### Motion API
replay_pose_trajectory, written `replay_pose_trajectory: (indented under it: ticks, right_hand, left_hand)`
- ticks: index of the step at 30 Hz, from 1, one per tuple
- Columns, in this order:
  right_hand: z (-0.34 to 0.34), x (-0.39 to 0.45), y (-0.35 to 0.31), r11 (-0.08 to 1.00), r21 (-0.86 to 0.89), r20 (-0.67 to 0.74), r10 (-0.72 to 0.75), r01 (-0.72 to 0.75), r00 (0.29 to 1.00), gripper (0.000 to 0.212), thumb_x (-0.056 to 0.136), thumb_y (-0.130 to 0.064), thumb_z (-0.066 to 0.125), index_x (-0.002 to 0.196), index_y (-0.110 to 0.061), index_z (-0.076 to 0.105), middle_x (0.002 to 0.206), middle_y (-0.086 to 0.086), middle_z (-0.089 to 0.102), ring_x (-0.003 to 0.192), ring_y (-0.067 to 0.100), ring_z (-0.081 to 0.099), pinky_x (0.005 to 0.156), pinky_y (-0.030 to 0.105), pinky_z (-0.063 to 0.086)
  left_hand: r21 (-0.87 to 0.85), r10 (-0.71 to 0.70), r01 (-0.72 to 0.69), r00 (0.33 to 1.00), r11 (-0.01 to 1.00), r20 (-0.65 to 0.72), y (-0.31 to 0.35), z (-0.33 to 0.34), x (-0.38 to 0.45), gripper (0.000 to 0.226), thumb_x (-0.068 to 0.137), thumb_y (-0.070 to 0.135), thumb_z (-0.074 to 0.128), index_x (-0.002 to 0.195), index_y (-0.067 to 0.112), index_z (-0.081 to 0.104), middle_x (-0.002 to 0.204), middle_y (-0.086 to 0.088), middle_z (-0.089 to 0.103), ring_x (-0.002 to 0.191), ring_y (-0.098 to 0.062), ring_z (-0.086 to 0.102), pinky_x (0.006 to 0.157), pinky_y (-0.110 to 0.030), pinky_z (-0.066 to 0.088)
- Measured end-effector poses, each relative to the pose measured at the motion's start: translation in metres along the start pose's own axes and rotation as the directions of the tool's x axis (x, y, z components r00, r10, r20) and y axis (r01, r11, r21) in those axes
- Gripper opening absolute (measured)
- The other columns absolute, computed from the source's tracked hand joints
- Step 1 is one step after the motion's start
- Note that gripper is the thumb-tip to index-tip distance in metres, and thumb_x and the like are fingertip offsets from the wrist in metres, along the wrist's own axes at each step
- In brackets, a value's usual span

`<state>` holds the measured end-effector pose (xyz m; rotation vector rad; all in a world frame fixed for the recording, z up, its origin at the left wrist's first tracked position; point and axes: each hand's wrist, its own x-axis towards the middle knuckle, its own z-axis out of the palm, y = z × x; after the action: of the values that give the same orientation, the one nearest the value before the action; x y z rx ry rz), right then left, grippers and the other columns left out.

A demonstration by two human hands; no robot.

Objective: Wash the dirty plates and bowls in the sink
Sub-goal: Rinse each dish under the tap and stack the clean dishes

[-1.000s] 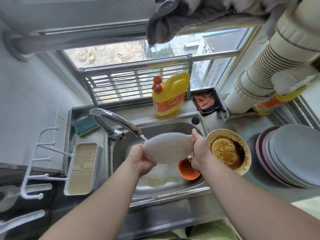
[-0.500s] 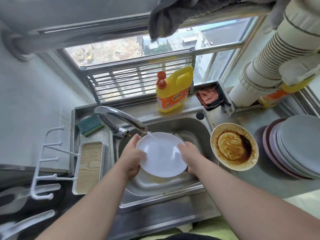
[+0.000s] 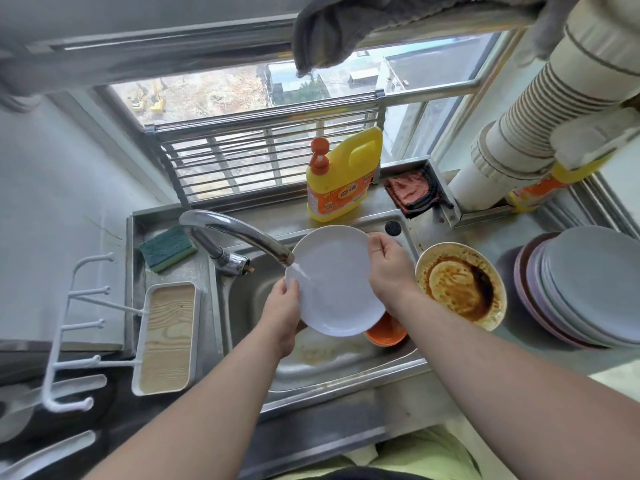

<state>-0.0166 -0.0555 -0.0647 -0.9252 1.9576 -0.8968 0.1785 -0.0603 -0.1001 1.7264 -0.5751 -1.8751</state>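
While tap (image 3: 239, 233) runs, both hands grip white plate (image 3: 337, 271); detergent bottle (image 3: 341, 176) label unreadable.

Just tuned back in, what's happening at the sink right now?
A person is rinsing a white plate under the running tap, holding it over the sink. The left hand grips its lower left edge and the right hand grips its right rim. The plate's face looks clean. An orange bowl sits in the sink below. A sauce-stained plate waits on the counter to the right, beside a stack of plates.
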Motion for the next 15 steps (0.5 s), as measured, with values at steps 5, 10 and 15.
replay_pose_trajectory:
  ticks: [5,10,15]
  right_hand:
    - [0.000,0.001,0.022,0.986,0.140,-0.085,0.103,-0.091,0.991,0.031,0.111,-0.044,0.041,0.094,-0.035,0.065,0.094,-0.011,0.071,0.092,0.014,0.066,0.081,0.039,0.054]
    - [0.023,-0.006,0.038,0.962,0.199,-0.025,0.197,-0.188,0.980,0.032,0.108,-0.046,0.039,0.097,-0.035,0.067,0.093,-0.008,0.073,0.094,0.021,0.067,0.084,0.044,0.055]
    - [0.051,-0.007,0.035,0.890,0.293,0.115,0.330,-0.349,0.937,0.033,0.104,-0.043,0.042,0.087,-0.025,0.064,0.086,0.003,0.070,0.086,0.026,0.063,0.087,0.061,0.060]
  left_hand:
    - [-0.088,0.036,-0.039,0.999,0.995,-0.032,0.014,0.007,0.001,0.033,0.111,0.048,0.045,0.115,0.027,0.069,0.110,0.004,0.079,0.100,-0.020,0.075,0.091,-0.043,0.061]
    - [-0.023,0.285,-0.287,0.956,0.958,-0.067,0.031,-0.005,-0.002,0.039,0.110,0.032,0.056,0.078,0.029,0.078,0.084,-0.003,0.075,0.077,-0.022,0.067,0.074,-0.036,0.055]
    - [0.024,0.410,-0.409,0.912,0.912,-0.035,0.044,-0.027,-0.009,0.039,0.107,0.043,0.054,0.086,0.023,0.080,0.092,-0.007,0.079,0.083,-0.024,0.071,0.077,-0.039,0.057]
